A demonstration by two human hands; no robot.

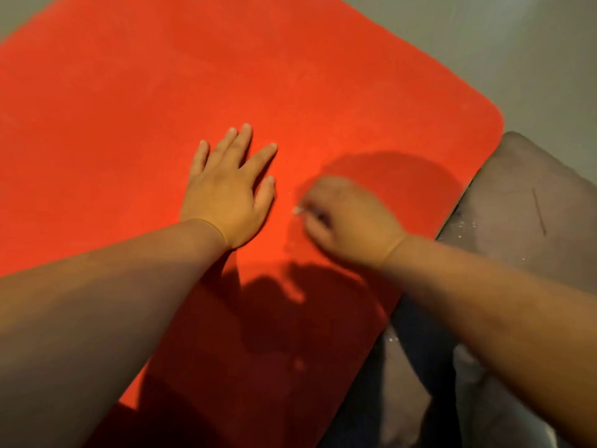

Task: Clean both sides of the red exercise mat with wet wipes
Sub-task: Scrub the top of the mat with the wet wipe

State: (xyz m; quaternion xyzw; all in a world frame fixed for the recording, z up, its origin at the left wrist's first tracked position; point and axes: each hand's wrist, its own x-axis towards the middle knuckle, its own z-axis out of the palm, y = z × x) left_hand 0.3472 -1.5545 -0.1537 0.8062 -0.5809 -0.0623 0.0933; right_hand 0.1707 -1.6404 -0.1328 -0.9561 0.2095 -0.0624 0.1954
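Observation:
The red exercise mat (226,76) lies flat on the floor and fills most of the view. My left hand (226,189) rests palm down on the mat with its fingers straight and spread. Just to its right, my right hand (342,218) is blurred, with its fingers curled down onto the mat. A small white bit (298,209), which looks like a wet wipe, shows at its fingertips. Most of the wipe is hidden under the hand.
A grey-brown cloth or cushion (533,205) lies against the mat's right edge, with small white specks on it. Grey floor (484,43) shows beyond the mat's far rounded corner. My arms cast dark shadows across the near part of the mat.

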